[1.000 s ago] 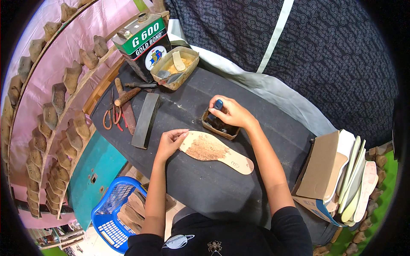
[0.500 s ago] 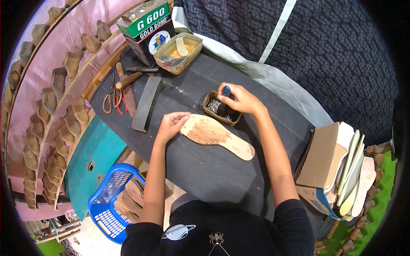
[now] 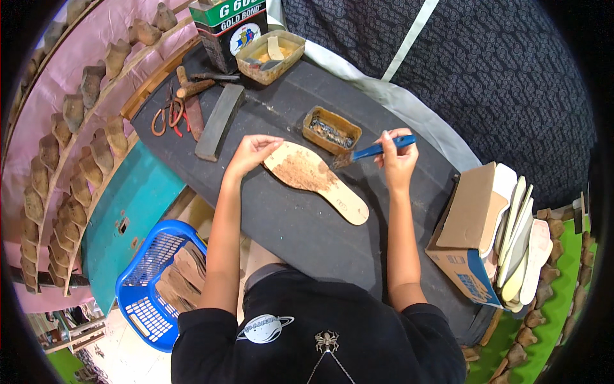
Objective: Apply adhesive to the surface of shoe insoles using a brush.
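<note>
On the dark tabletop lies a pale insole (image 3: 313, 181), its middle stained with a rough brown patch. My left hand (image 3: 254, 153) pinches its wide end at the upper left. In my right hand (image 3: 398, 160) is a blue-handled brush (image 3: 377, 148), held across the fingers. The brush's bristles point left, beside the insole's right edge; whether they touch it I cannot tell. Just beyond the insole stands a small yellowish-brown tub (image 3: 332, 130) with dark, shiny residue inside.
A dark grey block (image 3: 220, 121), scissors (image 3: 167, 110) and a hammer (image 3: 192, 89) lie at the left. A metal can (image 3: 231, 38) and a scrap tub (image 3: 272, 57) stand behind. At right is a carton (image 3: 470, 224) of insoles; a blue basket (image 3: 150, 281) stands lower left.
My right hand has lifted the brush out of the small tub and moved right, turning it sideways beside the insole. My left hand still holds the insole. The whole view has shifted slightly.
</note>
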{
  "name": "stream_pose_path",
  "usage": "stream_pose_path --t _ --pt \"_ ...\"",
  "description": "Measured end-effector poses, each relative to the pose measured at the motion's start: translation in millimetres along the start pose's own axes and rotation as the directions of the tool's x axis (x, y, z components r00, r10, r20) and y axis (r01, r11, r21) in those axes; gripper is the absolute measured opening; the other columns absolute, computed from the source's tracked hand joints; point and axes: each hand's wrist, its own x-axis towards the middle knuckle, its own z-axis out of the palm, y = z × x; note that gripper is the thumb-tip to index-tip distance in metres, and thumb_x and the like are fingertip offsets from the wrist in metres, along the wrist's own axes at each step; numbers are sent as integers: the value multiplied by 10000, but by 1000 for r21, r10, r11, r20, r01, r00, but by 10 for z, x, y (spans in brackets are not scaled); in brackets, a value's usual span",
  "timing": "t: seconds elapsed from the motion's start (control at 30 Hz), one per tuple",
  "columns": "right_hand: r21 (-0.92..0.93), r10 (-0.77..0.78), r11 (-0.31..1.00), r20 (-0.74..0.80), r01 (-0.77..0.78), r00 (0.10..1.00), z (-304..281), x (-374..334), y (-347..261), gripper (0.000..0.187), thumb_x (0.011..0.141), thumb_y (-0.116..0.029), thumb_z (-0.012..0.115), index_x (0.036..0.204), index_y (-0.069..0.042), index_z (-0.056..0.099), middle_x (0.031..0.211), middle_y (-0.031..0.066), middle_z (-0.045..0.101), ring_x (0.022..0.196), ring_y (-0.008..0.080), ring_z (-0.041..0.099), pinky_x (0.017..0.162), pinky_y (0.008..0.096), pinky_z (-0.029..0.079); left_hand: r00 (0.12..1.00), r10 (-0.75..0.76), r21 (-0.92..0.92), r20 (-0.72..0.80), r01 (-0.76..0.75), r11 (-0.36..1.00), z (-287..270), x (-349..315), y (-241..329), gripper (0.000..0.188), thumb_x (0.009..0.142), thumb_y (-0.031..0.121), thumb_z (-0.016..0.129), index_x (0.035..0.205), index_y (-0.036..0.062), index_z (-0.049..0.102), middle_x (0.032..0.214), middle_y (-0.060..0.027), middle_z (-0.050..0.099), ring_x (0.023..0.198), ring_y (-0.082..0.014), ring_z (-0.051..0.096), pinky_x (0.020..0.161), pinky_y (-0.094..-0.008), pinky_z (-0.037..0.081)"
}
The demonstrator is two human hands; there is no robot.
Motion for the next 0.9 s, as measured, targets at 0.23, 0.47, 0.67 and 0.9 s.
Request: stream_pose_path --t 0.23,0.47,0.67,0.9 --pt "-58 -98 993 103 105 990 228 -222 19 125 798 -112 564 782 -48 458 625 13 512 475 36 457 408 155 351 998 -35 -22 57 36 999 29 16 26 233 785 146 599 929 -38 606 825 -60 622 719 -69 562 642 -181 449" --pt "-334 -226 902 173 273 959 645 -33 114 160 729 -135 603 686 -44 478 522 -19 437 458 38 375 416 201 318 999 -10 -12 49 11 1000 41 -14 21 221 780 134 604 928 -30 610 824 -59 623 713 -61 557 621 -179 447" --pt "-464 -300 822 140 330 944 397 -179 177 175 683 -91 590 632 -44 430 494 -2 394 447 63 367 422 218 327 998 -38 -4 59 38 999 32 -22 -7 206 782 122 596 924 -27 613 836 -55 621 729 -61 558 650 -178 449" --pt "-491 -224 823 183 286 957 254 -286 -6 180 668 -65 594 616 -47 422 486 -10 381 448 55 350 418 213 312 999 -13 44 43 11 999 21 -44 71 202 782 115 590 922 -28 613 805 -52 622 704 -61 553 618 -191 449"
